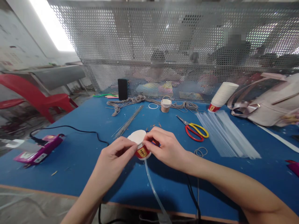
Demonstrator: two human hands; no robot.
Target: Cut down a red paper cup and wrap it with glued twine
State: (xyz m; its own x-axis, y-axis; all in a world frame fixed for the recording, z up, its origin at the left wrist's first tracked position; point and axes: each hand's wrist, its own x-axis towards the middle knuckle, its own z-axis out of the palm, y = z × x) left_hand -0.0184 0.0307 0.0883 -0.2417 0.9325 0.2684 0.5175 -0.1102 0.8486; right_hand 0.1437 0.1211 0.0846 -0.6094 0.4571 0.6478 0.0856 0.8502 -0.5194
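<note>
A small paper cup (143, 153) with a red and gold printed band is held in front of me. A white round piece (137, 137) covers its top; whether it is a lid or the cup's base I cannot tell. My left hand (116, 155) pinches the cup's left edge between thumb and fingers. On the right edge, close to it, my right hand (164, 147) pinches too. Something blue and red, mostly hidden, shows behind the right fingers. A long translucent strip (150, 180) runs from below the cup toward the front edge.
Scissors (196, 129), translucent strips (226, 133), stacked paper cups (223, 95) and a pale bag (275, 101) are on the right. Behind are grey cord (129, 101), thin wires (129, 121), a small bucket-like cup (166, 105) and a perforated screen (130, 46). A purple power strip (43, 149) sits left.
</note>
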